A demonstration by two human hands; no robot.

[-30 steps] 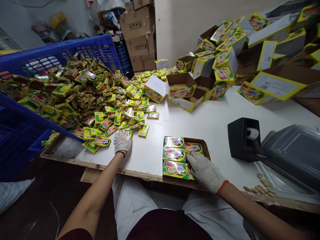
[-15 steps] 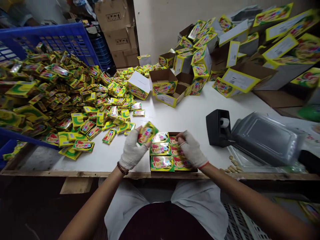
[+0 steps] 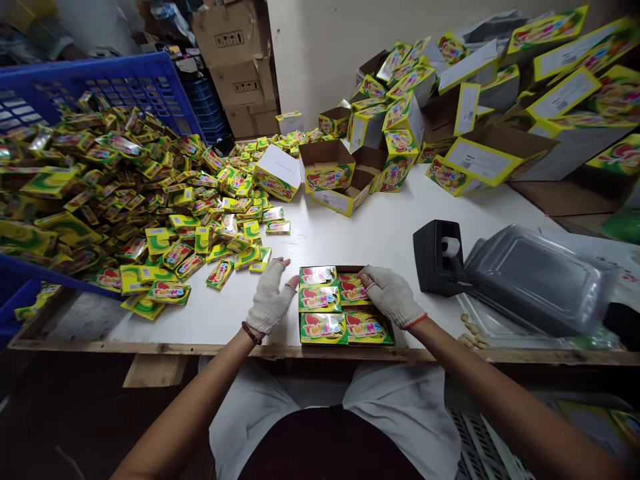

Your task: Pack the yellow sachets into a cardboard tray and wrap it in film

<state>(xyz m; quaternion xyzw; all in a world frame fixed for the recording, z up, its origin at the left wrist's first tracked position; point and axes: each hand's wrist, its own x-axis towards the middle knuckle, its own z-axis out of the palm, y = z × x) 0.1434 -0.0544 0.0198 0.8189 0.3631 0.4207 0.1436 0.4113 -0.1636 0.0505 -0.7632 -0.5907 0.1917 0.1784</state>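
A shallow display box (image 3: 347, 345) stands at the table's front edge, with several small yellow-green printed packs (image 3: 323, 328) laid face up in it in two columns. My left hand (image 3: 267, 300), in a white fingerless glove, is by the box's left side, open and holding nothing, thumb near the rim. My right hand (image 3: 393, 295), gloved the same way, reaches over the box's back right. Its fingers are on a small pack (image 3: 352, 289) at the back of the right column and hide that pack's right end.
At left, a blue crate (image 3: 125, 63) spills a heap of small packs (image 3: 165, 193) onto the white table (image 3: 345, 237). Empty display boxes (image 3: 327, 163) are piled at the back and right. A black tape dispenser (image 3: 437, 257) stands beside a clear plastic lid (image 3: 540, 273).
My left hand has let go of the small pack it held and its fingers have spread. My right hand has moved slightly rightward, its fingers now on the back right pack.
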